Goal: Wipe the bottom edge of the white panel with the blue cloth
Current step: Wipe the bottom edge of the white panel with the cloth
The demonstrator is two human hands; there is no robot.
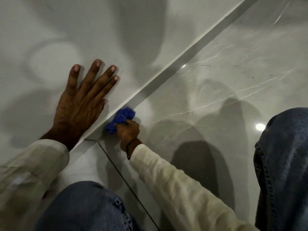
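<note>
My left hand (80, 104) lay flat, fingers spread, on the smooth white panel (50, 39). My right hand (128, 132) was clenched around one bunched, fuzzy blue cloth (120, 119), pressed against the panel's bottom edge (150, 80) just right of the left hand. Glossy marbled floor tiles (216, 97) below.

glossy marbled floor tiles (216, 90), dark grout line (126, 185)

text: none legible | labels: none | numbers: none | signs: none
</note>
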